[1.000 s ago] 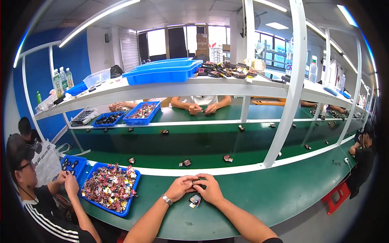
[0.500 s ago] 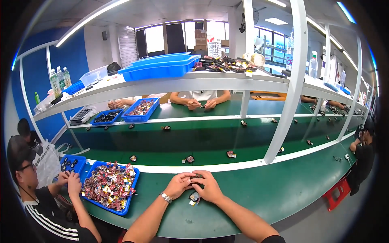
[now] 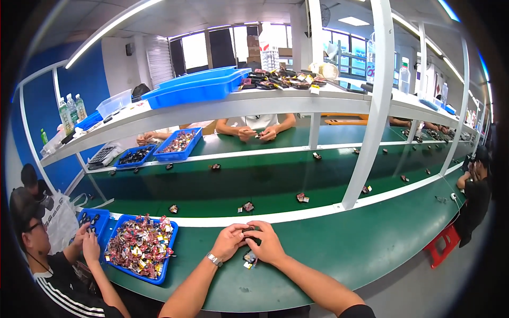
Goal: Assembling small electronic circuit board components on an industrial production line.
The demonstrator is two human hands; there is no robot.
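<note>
My left hand (image 3: 228,245) and my right hand (image 3: 267,246) meet over the green bench, fingers bent round a small dark part (image 3: 249,231). The fingertips cover most of it, so its exact kind is hidden. Just below the hands, a small electronic assembly (image 3: 249,258) with a pale tag lies on the bench, partly beside my right palm. Left of my hands stands a blue tray (image 3: 168,259) heaped with small red, white and yellow wired parts.
Beyond a white rail (image 3: 222,220), small dark assemblies (image 3: 246,206) lie spaced along a green belt (image 3: 201,185). A co-worker (image 3: 42,249) sits at left by another blue tray (image 3: 108,216). A white post (image 3: 366,138) and a loaded overhead shelf (image 3: 212,106) stand ahead.
The whole view has shifted slightly. My hands stay together on the dark part, with only small finger movements. The co-worker at left has raised one hand a little.
</note>
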